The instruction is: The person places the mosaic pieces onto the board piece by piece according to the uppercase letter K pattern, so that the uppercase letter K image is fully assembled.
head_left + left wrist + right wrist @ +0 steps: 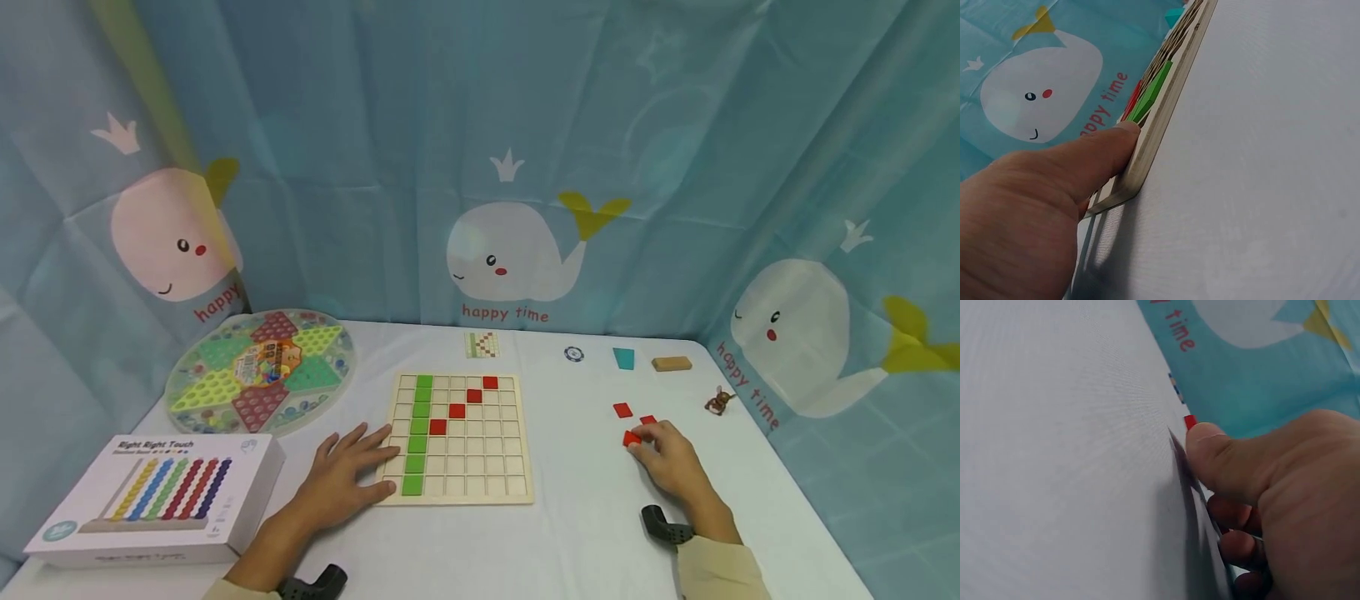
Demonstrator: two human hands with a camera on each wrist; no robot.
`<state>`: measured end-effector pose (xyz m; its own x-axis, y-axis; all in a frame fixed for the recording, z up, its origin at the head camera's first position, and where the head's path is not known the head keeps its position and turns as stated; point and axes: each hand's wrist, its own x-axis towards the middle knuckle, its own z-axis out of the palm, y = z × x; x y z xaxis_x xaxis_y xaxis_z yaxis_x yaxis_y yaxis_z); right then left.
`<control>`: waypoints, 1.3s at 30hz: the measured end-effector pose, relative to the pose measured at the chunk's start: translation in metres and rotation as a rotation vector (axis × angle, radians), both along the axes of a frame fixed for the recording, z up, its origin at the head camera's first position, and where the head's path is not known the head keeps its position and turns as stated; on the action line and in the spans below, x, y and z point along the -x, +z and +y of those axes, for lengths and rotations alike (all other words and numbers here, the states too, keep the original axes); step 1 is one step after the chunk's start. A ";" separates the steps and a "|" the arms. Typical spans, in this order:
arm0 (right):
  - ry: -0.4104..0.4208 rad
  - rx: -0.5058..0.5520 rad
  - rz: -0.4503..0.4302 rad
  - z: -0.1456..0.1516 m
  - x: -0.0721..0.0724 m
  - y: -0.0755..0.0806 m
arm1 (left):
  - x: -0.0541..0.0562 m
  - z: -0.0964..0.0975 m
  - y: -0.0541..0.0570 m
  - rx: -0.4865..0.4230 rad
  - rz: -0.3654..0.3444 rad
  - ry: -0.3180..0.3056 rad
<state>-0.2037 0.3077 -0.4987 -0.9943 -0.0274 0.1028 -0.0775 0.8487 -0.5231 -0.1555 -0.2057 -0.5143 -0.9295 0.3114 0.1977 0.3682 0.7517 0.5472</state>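
Observation:
A wooden grid board (pixel 468 504) lies on the white table, with a column of green tiles (pixel 418 426) near its left side and several red tiles (pixel 457 411) in a diagonal. The left hand (pixel 347 475) rests at the board's left edge with fingers spread. Its thumb touches the frame near a green tile (pixel 1152 94) in the left wrist view. Off to the right, the right hand (pixel 667 467) pinches a red square tile (pixel 632 438) between thumb and fingers. Two loose red tiles (pixel 622 410) lie by its fingertips, one partly hidden by the hand.
Behind the board lies a small pattern card (pixel 482 345). A round chip (pixel 573 354), a teal piece (pixel 624 358), a wooden block (pixel 671 363) and a small brown figure (pixel 720 401) are at back right. A round game board (pixel 187 375) and a boxed game (pixel 165 500) occupy the left.

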 end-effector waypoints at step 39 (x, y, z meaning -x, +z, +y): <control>0.162 0.284 0.338 -0.068 -0.015 0.073 | 0.000 -0.002 -0.001 -0.015 0.016 -0.002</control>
